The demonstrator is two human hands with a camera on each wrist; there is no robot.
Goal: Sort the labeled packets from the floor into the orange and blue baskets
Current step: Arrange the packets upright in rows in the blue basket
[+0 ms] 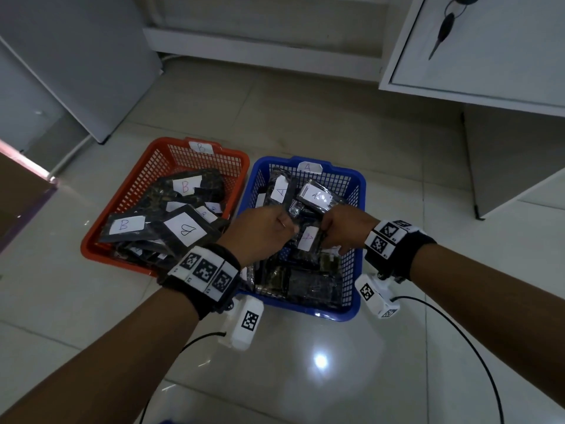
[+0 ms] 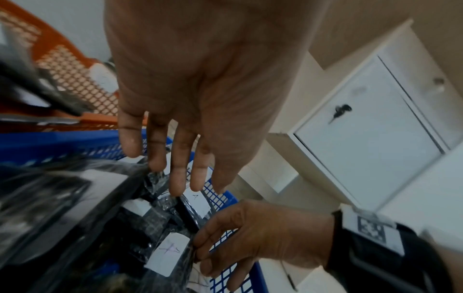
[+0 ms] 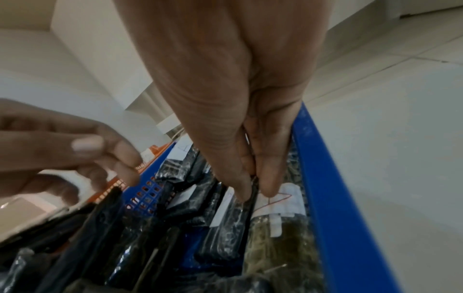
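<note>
On the tiled floor stand an orange basket (image 1: 137, 185) tagged B and a blue basket (image 1: 305, 310) tagged A, side by side. Both hold several dark plastic packets with white letter labels. Both hands hover over the blue basket. My right hand (image 1: 339, 232) pinches the edge of a dark packet labelled A (image 1: 308, 238) between thumb and fingers. The right wrist view shows that pinch (image 3: 253, 184) on the packet (image 3: 230, 234) near the blue rim (image 3: 325, 178). My left hand (image 2: 180, 168) hangs with straight fingers just above the packets, holding nothing.
A white cabinet (image 1: 489, 41) with keys in its lock stands at the back right. A grey panel (image 1: 76, 56) leans at the back left. Thin black cables (image 1: 477, 347) trail from the wrist cameras over the floor tiles in front of the baskets.
</note>
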